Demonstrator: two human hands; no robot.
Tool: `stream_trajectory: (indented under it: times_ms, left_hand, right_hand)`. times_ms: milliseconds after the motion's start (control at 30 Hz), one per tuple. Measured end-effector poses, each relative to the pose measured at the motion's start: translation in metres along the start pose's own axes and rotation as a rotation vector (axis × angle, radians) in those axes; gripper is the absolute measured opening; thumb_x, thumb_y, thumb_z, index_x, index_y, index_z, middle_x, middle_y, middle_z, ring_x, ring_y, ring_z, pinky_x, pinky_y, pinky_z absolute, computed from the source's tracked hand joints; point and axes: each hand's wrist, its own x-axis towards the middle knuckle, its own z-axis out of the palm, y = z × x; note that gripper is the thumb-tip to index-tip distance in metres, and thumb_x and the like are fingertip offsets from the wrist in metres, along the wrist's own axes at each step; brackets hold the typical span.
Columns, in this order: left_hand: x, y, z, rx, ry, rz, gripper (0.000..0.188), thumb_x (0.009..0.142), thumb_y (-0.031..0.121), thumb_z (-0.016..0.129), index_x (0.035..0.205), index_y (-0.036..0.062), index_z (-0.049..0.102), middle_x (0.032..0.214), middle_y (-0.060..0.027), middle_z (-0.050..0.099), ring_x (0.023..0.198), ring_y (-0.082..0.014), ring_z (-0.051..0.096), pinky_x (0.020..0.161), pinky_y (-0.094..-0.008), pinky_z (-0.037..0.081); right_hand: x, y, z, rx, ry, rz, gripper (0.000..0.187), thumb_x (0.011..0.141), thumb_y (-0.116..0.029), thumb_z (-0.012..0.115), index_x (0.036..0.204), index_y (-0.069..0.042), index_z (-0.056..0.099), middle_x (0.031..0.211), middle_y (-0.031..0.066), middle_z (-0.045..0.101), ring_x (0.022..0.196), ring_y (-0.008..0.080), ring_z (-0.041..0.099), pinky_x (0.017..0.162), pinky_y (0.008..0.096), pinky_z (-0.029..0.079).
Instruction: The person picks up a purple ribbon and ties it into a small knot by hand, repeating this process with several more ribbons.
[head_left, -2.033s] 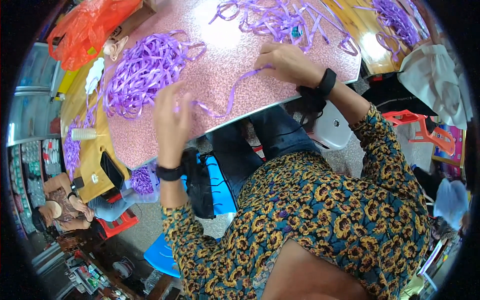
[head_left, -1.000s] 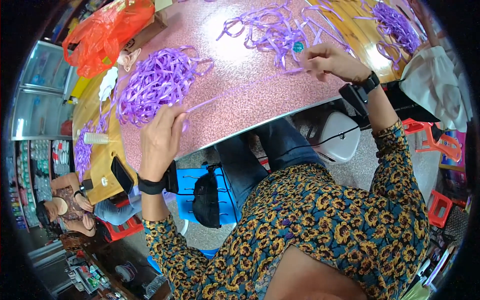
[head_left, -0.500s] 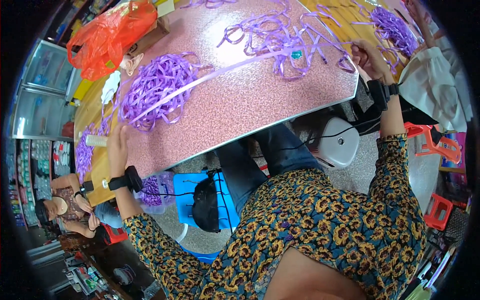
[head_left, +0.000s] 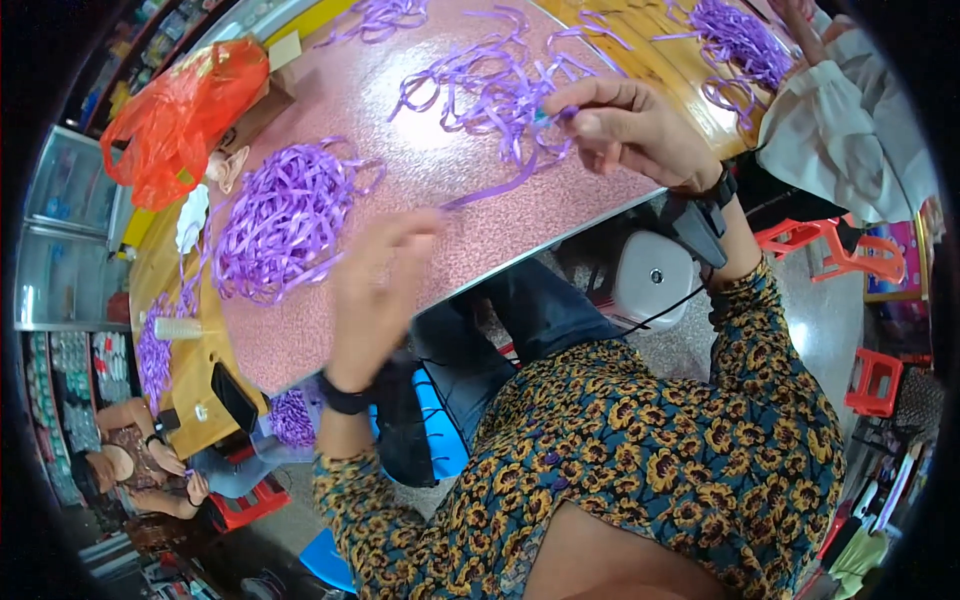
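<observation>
**Left bare hand (head_left: 378,290) and right bare hand (head_left: 640,130) drew in from wide spread**

Thumb and forefinger of the right hand pinched a narrow, glossy purple ribbon (head_left: 500,188), which slanted toward the left hand over the pink, speckled tabletop (head_left: 440,165); blur made the left grip impossible to tell. One tangled purple ribbon heap (head_left: 285,220) lay on the tabletop's left side, looser purple loops (head_left: 480,95) toward its right.

Smooth glossy purple ribbon (head_left: 285,225), shiny speckled pink tabletop (head_left: 480,240), varnished wooden table (head_left: 190,365), crinkled thin plastic bag (head_left: 190,110)
</observation>
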Motion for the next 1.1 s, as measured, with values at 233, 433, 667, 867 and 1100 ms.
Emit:
stream_trajectory:
  times_ms: [233,433,667,867,1100]
  left_hand:
    - [0.012,0.027,0.088,-0.590,-0.017,-0.050,0.043,0.104,0.023,0.040,0.139,-0.0026,0.041,0.139,-0.0128,0.047,0.121,-0.0212,0.051,0.102,-0.0355,0.043]
    - [0.022,0.043,0.092,-1.145,0.276,-0.137,0.042,0.104,0.027,0.041,0.136,0.0004,0.043,0.135,-0.0110,0.050,0.122,-0.0215,0.051,0.104,-0.0388,0.042]
    - [0.027,0.044,0.078,-1.406,0.402,-0.288,0.024,0.100,0.025,0.052,0.114,0.0069,0.060,0.109,-0.0034,0.062,0.104,-0.0127,0.057,0.094,-0.0333,0.045]
    - [0.025,0.046,0.068,-1.607,0.285,-0.377,0.024,0.098,0.025,0.056,0.113,0.0064,0.060,0.102,-0.0021,0.063,0.096,-0.0115,0.058,0.088,-0.0300,0.045]
    - [0.026,0.045,0.070,-1.900,0.117,-0.337,0.029,0.100,0.025,0.048,0.121,0.0059,0.054,0.106,-0.0031,0.062,0.100,-0.0151,0.056,0.096,-0.0356,0.041]
  right_hand:
    - [0.013,0.003,0.042,-0.057,-0.120,-0.070,0.031,0.091,-0.011,0.063,0.120,0.001,0.062,0.074,0.0006,0.060,0.062,0.0082,0.058,0.057,0.0225,0.048]
    - [0.014,0.009,0.055,-0.209,-0.057,-0.191,0.025,0.091,-0.002,0.061,0.116,-0.001,0.066,0.100,0.0042,0.064,0.073,0.0078,0.060,0.063,0.0209,0.049]
    - [0.020,0.010,0.066,-0.500,-0.073,-0.426,0.030,0.086,0.001,0.066,0.116,-0.002,0.067,0.099,0.0044,0.062,0.079,0.0082,0.057,0.064,0.0202,0.044]
    - [0.016,0.012,0.068,-0.710,0.041,-0.514,0.033,0.078,0.000,0.074,0.111,-0.003,0.070,0.097,0.0048,0.060,0.083,0.0107,0.054,0.066,0.0231,0.041]
    - [0.021,0.025,0.073,-0.700,0.174,-0.743,0.027,0.076,-0.005,0.077,0.102,-0.010,0.074,0.113,0.0062,0.056,0.098,0.0162,0.054,0.080,0.0267,0.045]
